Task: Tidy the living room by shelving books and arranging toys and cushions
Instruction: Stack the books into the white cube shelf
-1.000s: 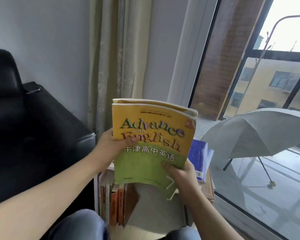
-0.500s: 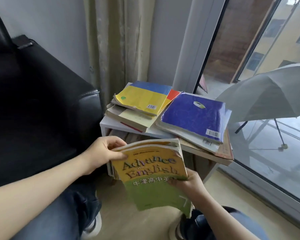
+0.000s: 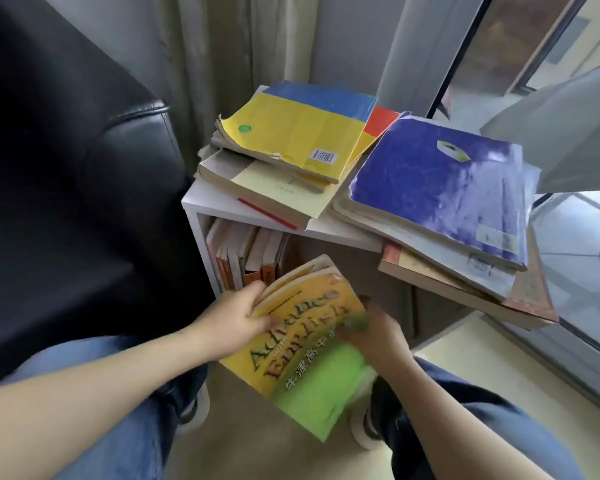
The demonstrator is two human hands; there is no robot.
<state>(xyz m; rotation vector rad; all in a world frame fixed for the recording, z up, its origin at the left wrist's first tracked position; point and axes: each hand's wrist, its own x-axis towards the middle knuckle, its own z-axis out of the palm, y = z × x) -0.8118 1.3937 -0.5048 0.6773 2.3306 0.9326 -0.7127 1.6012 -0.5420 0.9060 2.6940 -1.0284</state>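
A small white box-shaped shelf unit (image 3: 208, 199) is placed on the pale beige floor (image 3: 243, 441). Two piles of worn paperback books are laid side by side on its top. The left pile is carried by a thick cream-coloured book (image 3: 274, 190), the right pile by a brownish book (image 3: 430, 277) that is pushed out over the right edge. Inside the open compartment, a row of thin books (image 3: 243, 261) is stood upright at the left.
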